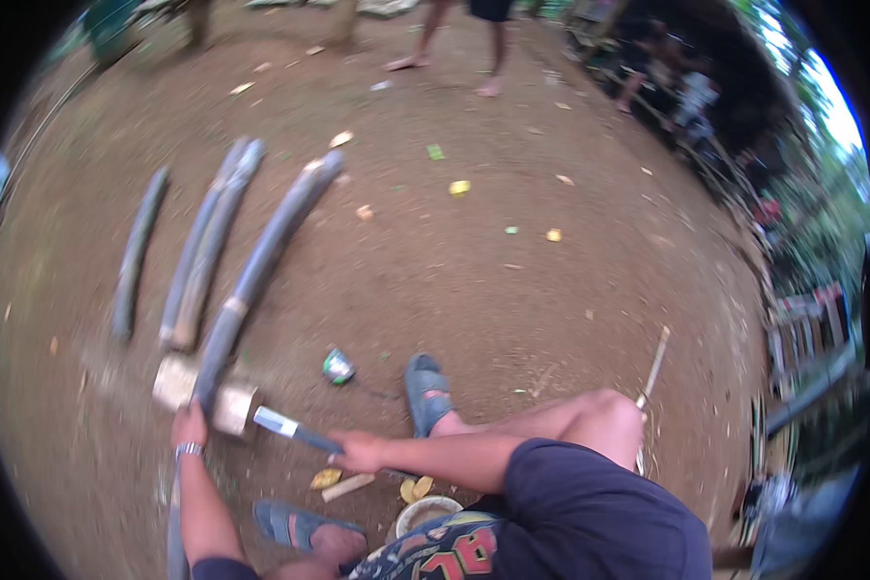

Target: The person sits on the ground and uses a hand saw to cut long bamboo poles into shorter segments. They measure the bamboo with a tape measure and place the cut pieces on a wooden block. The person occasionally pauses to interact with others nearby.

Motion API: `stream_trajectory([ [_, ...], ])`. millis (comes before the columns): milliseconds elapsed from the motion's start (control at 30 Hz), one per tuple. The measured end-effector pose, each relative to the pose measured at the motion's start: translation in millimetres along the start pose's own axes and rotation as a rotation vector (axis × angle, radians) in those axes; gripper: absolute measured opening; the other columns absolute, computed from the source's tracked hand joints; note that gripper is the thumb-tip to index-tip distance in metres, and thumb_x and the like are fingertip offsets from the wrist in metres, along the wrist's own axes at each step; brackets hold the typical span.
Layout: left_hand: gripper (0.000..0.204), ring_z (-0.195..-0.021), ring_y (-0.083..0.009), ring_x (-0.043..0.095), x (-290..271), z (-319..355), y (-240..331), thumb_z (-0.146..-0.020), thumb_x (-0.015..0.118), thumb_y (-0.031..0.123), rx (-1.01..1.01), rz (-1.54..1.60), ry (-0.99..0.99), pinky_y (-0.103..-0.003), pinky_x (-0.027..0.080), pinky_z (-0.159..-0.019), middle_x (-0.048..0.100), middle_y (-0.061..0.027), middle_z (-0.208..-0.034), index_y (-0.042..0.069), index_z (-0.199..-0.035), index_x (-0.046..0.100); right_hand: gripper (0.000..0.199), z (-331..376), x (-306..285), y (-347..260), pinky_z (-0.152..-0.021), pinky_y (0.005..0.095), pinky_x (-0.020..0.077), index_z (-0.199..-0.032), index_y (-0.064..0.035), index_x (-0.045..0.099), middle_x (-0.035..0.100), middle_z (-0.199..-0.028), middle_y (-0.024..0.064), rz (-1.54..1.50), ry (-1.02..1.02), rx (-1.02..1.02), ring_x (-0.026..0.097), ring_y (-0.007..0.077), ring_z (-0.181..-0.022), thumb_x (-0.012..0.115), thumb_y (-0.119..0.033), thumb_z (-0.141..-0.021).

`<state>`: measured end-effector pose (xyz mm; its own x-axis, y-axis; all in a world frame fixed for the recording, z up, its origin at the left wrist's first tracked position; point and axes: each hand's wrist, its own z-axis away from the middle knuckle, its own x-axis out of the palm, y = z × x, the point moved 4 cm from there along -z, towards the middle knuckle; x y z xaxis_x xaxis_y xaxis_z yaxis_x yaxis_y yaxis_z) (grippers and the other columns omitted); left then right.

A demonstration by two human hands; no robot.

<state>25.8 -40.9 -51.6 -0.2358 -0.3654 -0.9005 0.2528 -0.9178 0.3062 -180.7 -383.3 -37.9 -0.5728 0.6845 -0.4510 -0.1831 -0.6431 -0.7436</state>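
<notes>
Bare brown dirt ground outdoors, scattered leaves and scraps. Long grey pole lies across a pale wooden block, near end running back beside the person's left arm. Left hand clamped on pole at the block. Right hand closed around a long grey tool, its pale end just beside the block. Three more poles on the ground, left. Pale bucket by the person. Bystander's legs far side; dark shelter and greenery right.

Yellow leaves and a crumpled green wrapper lie on brown dirt, with a bystander's legs beyond.
</notes>
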Motion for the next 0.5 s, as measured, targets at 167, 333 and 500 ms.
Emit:
stream_trajectory([
  [167,0.069,-0.124,-0.0391,0.060,-7,7,16,-0.098,0.037,0.062,-0.101,-0.050,-0.069,-0.051,0.046,-0.103,0.064,-0.0236,-0.130,0.006,-0.128,0.064,0.046,15,-9,-10,-0.084,0.0463,0.0517,-0.129,-0.0065,0.053,0.069,-0.098,0.0197,-0.217,-0.043,0.222,0.068,0.0362,-0.093,0.058,-0.043,-0.101],
  [333,0.064,-0.128,-0.0342,0.059,-29,33,29,-0.098,0.039,0.056,-0.159,-0.015,-0.138,-0.051,0.044,-0.106,0.062,-0.0189,-0.137,0.008,-0.133,0.061,0.042,21,-9,-3,-0.078,0.0445,0.0507,-0.127,-0.0053,0.053,0.066,-0.089,0.0180,-0.165,0.009,0.285,0.068,0.0315,-0.086,0.059,-0.039,-0.102],
  [500,0.062,-0.126,-0.0345,0.060,-26,38,32,-0.098,0.039,0.056,-0.182,-0.014,-0.144,-0.049,0.045,-0.105,0.064,-0.0184,-0.134,0.008,-0.131,0.062,0.042,26,-16,-3,-0.080,0.0476,0.0501,-0.128,-0.0036,0.050,0.066,-0.089,0.0238,-0.122,0.043,0.193,0.068,0.0413,-0.087,0.055,-0.037,-0.104],
])
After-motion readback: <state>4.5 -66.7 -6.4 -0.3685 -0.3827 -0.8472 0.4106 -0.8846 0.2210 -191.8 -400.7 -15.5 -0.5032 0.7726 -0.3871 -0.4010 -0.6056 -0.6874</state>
